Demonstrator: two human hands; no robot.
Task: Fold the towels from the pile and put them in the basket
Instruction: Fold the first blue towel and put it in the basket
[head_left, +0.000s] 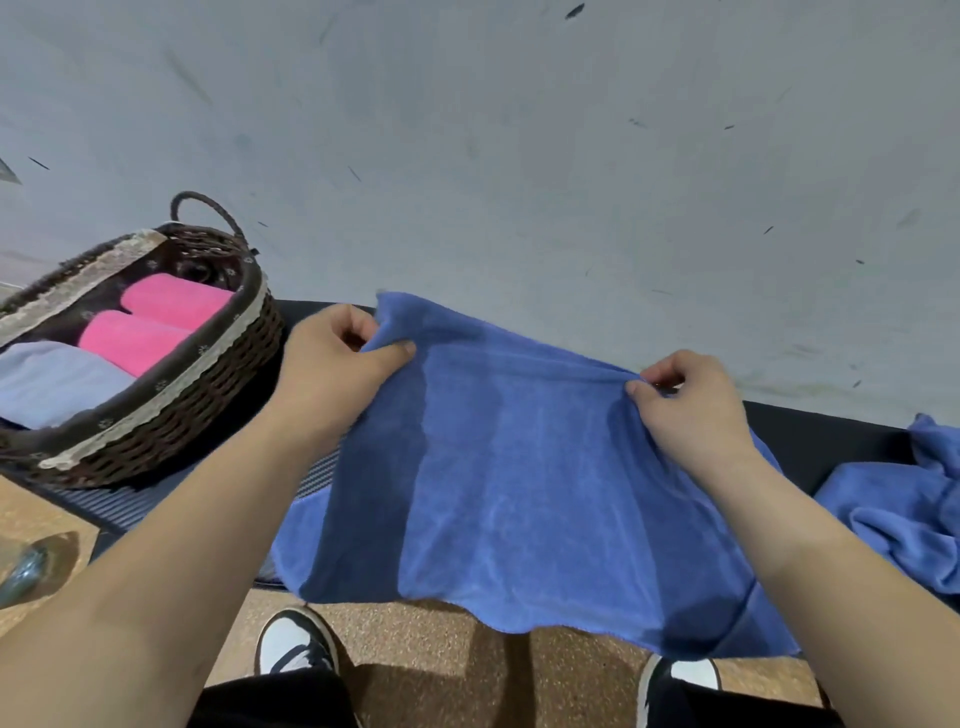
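Observation:
A blue towel (519, 467) hangs spread out in front of me, its lower edge draping over the near edge of the black table. My left hand (332, 364) pinches its top left corner. My right hand (691, 405) pinches the top edge further right. At the left stands a dark wicker basket (208, 384) with a lace-trimmed liner; inside lie two folded pink towels (150, 327) and a light blue one (52, 379). A crumpled pile of blue towels (904, 509) lies on the table at the right edge.
The black table (831, 441) stands against a grey wall (519, 156). Below is a cork-coloured floor (415, 639) with my two shoes (293, 644). A glassy object (26, 571) sits at the lower left.

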